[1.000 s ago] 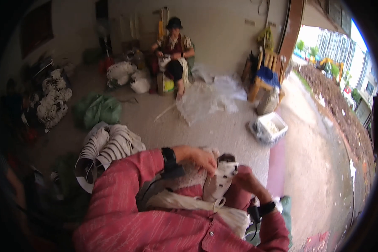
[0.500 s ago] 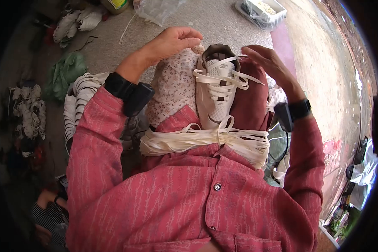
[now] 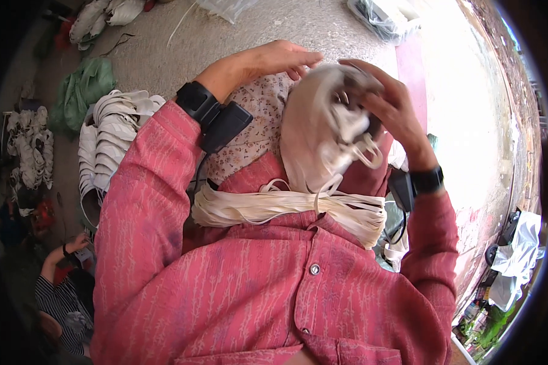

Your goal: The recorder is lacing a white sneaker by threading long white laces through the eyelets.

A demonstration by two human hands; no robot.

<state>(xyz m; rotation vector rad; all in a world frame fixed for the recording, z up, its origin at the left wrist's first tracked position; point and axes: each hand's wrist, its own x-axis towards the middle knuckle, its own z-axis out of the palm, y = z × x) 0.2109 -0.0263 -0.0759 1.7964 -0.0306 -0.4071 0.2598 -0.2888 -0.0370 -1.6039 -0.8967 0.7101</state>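
A cream lace-up sneaker [image 3: 307,125], smeared by motion, tilts on its side over my lap with its laces swinging loose to the right. My right hand [image 3: 393,103] grips it at the collar, fingers over the opening. At the heel's left, my left hand [image 3: 280,59] has its fingers stretched out; the fingertips come close to the shoe, and whether they touch it I cannot tell. Across my lap below lies a thick bundle of cream flat laces [image 3: 286,207].
On the left stand a stack of white shoe parts [image 3: 115,137], a green plastic bag [image 3: 82,91] and another pile of shoes [image 3: 30,149]. A lined white bin [image 3: 386,21] is at the far right. Another person in a striped top [image 3: 58,310] sits at lower left.
The sneaker lay upright between my legs with both hands apart from it. Now my right hand has taken hold of it and it is turning over. My left hand has moved right.
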